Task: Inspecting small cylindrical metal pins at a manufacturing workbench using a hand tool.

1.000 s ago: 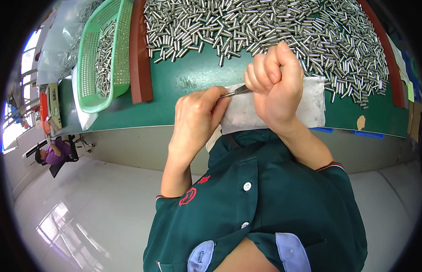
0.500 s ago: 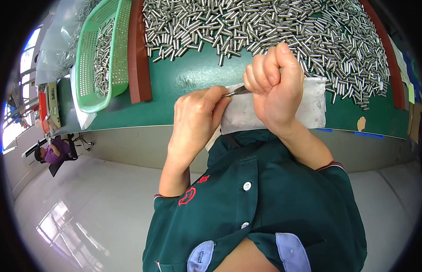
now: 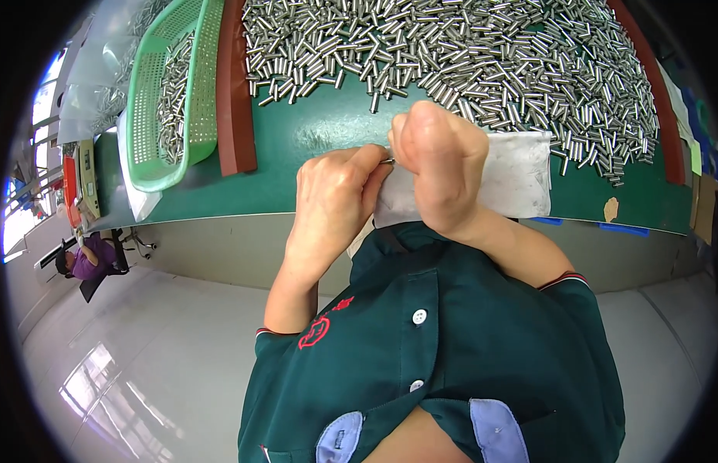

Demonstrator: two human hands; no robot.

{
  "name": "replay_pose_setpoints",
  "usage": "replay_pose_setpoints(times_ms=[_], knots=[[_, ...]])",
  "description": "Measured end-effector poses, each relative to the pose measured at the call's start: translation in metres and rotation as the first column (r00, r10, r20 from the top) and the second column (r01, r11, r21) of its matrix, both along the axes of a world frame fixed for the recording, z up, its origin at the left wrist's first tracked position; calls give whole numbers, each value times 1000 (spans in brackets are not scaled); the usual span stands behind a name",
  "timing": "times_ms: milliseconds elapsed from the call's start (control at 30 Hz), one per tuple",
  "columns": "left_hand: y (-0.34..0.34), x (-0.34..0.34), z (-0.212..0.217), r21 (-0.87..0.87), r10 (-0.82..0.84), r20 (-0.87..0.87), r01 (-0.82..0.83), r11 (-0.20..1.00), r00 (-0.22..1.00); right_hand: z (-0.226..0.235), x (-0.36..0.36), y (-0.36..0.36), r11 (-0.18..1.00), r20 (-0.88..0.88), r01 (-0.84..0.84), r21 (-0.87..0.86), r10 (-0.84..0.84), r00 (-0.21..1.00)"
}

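My left hand [image 3: 334, 189] is closed over the table's near edge, thumb and forefinger pinching a small metal pin [image 3: 387, 160] whose end barely shows. Right up against those fingertips is my right hand [image 3: 444, 166], curled into a fist with its wrist turned. It grips a slim dark metal tool, now hidden behind the fist; the earlier frame shows it reaching to the pin. Beneath the right hand lies a greyish-white cloth [image 3: 517, 177]. Beyond both hands a wide heap of short shiny metal pins [image 3: 452, 58] covers the green tabletop [image 3: 320, 123].
Dark red strips [image 3: 235, 116] border the heap at left and right. On the left stands a light green perforated basket [image 3: 143, 116] holding more pins, beside clear plastic bags [image 3: 89, 92]. Far left, a person in purple [image 3: 95, 258] sits near a chair.
My right hand has moved left toward the left fingertips and rolled over, covering the tool that showed between the hands. The left hand keeps its pinch almost in place.
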State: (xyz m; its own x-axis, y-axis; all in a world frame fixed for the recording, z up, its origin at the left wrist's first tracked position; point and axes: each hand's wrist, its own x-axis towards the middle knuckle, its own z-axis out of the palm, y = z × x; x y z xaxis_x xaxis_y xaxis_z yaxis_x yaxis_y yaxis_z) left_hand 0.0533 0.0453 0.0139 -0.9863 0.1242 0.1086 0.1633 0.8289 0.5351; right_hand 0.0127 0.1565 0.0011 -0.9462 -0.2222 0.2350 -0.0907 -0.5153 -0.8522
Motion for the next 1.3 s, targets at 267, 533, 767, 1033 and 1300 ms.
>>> replay_pose_setpoints(times_ms=[267, 533, 767, 1033, 1300], knots=[[3, 8, -4, 245, 133, 114, -158, 957, 985, 1, -7, 5, 996, 136, 23, -88, -11, 991], [-7, 13, -18, 905, -251, 372, -409, -116, 894, 1, -6, 6, 994, 168, 5, -108, 13, 986], [-9, 5, -23, 875, -305, 281, -373, -308, 910, 0, -9, 5, 990, 197, -10, -144, 39, 980], [-10, -3, -22, 849, -255, 382, -446, -282, 888, -2, -10, 6, 988, 201, -7, -157, 39, 979], [-7, -3, -20, 853, -268, 374, -442, -276, 888, -3, -9, 6, 987, 199, -11, -158, 43, 979]])
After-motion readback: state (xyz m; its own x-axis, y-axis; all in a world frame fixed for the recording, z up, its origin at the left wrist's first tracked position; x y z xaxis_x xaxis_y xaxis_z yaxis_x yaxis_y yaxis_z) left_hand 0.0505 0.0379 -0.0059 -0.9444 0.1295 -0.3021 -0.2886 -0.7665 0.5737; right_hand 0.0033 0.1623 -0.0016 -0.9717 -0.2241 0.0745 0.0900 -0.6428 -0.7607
